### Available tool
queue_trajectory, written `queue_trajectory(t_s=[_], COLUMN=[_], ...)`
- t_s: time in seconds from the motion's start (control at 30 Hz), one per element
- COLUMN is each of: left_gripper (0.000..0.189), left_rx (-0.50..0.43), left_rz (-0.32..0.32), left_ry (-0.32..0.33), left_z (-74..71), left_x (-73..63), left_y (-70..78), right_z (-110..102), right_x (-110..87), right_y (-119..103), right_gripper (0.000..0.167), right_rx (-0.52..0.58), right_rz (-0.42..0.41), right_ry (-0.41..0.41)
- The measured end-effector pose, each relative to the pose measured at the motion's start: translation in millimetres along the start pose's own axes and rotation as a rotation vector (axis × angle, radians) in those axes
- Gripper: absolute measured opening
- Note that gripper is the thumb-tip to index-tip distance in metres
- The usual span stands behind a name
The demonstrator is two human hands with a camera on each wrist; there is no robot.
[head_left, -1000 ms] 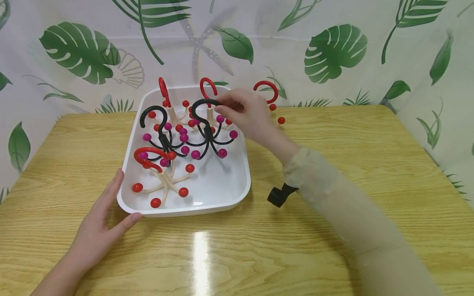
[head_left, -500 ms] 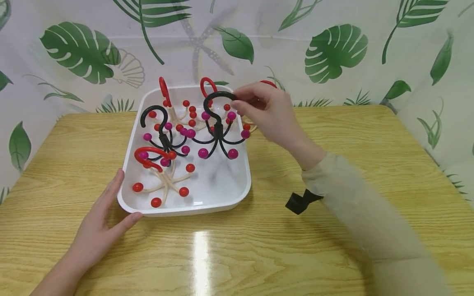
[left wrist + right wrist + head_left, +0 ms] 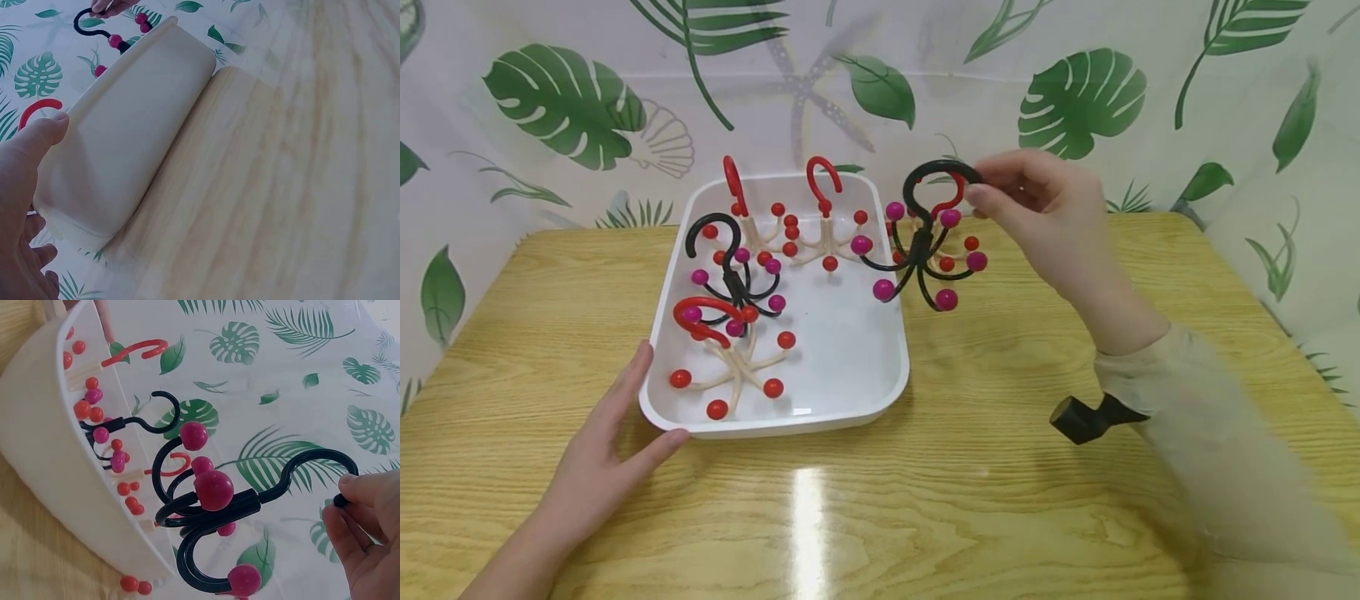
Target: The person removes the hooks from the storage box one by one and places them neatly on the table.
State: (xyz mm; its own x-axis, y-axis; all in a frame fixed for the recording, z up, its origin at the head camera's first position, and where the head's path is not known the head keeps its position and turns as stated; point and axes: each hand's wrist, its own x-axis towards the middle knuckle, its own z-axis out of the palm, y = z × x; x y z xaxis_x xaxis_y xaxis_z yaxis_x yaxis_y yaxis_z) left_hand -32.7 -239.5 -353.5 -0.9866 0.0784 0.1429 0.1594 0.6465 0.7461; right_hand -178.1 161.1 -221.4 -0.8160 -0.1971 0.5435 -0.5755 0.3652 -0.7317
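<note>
Wooden table (image 3: 970, 500); hands (image 3: 598, 458) (image 3: 1048, 225) on tray (image 3: 842, 358), black hook (image 3: 921, 247) (pinched).

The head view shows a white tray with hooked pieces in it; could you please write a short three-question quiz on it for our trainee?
1. True or false: the left hand touches the white tray at its near left corner.
2. Choose one: what colour are the ball tips of the black-hooked piece that the right hand holds by its hook? A) yellow B) magenta C) green
3. Count: how many red-hooked pieces are inside the tray?

Key: 1. True. 2. B. 3. Three; another red-hooked one is outside, beyond the tray's right side.
</note>
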Motion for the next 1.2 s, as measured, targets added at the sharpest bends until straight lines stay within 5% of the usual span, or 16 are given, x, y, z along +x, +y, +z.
queue_trajectory(t_s=[0.5, 1.2], left_gripper=[0.091, 0.091], left_rx=[0.006, -0.006], left_rz=[0.046, 0.036], left_ry=[0.019, 0.011], left_z=[1.5, 0.5], left_x=[-0.7, -0.3], left_y=[-2.7, -2.6], right_z=[-50, -72], right_x=[-16.6, 9.4], right_y=[27, 78], right_gripper=[0.018, 0.022], right_rx=[-0.044, -0.096], right_rz=[0.103, 0.364], right_ry=[0.087, 0.178])
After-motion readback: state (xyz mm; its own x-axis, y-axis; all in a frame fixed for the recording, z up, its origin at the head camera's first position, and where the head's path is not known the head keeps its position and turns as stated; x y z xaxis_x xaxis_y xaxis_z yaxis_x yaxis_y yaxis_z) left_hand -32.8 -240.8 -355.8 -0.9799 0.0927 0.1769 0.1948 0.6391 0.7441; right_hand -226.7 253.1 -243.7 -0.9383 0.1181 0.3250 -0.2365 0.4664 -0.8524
